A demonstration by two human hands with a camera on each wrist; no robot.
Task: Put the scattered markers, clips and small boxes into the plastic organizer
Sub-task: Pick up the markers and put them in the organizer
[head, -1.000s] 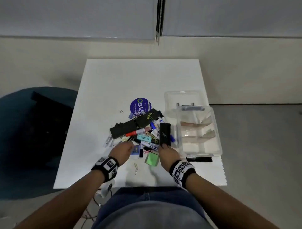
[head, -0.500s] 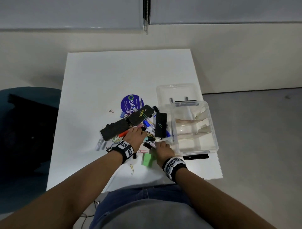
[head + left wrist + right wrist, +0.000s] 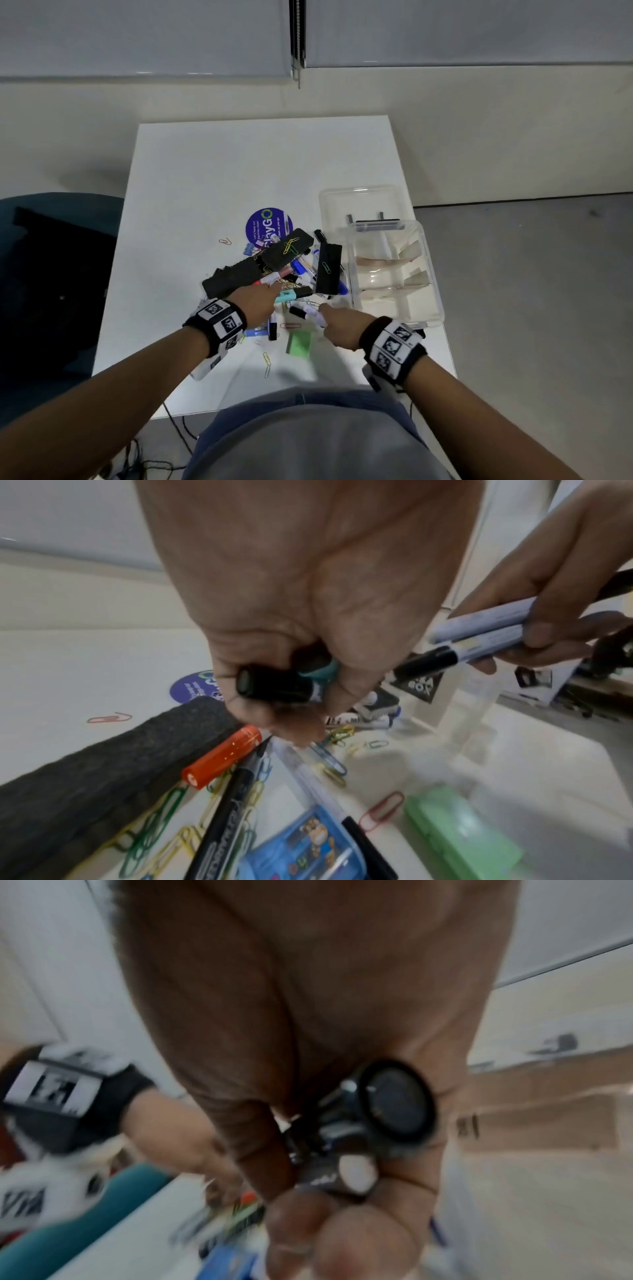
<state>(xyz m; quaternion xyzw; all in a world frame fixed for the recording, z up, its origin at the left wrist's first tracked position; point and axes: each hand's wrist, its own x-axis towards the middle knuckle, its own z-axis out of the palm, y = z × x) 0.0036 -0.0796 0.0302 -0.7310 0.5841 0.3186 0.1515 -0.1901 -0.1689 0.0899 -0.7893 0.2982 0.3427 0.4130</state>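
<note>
A pile of markers, paper clips and small boxes lies in the middle of the white table [image 3: 191, 192]. My left hand [image 3: 260, 305] grips a teal marker [image 3: 295, 294] and a black-capped marker [image 3: 277, 688] at the pile's near edge. Just to its right, my right hand [image 3: 339, 325] holds two white markers with black caps [image 3: 479, 631], whose ends show in the right wrist view [image 3: 397, 1102]. The clear plastic organizer [image 3: 435, 284] stands open to the right of the pile, its compartments showing nothing inside.
Black foam erasers [image 3: 233, 281] and a black case [image 3: 329, 269] lie in the pile. A green box [image 3: 299, 344], a blue box [image 3: 308, 845], an orange marker [image 3: 222, 756] and loose paper clips [image 3: 267, 363] sit near the hands. The clear lid [image 3: 359, 202] lies behind the organizer.
Both hands reached into the near side of the pile and closed on markers. The right hand has drawn its markers back slightly toward me.
</note>
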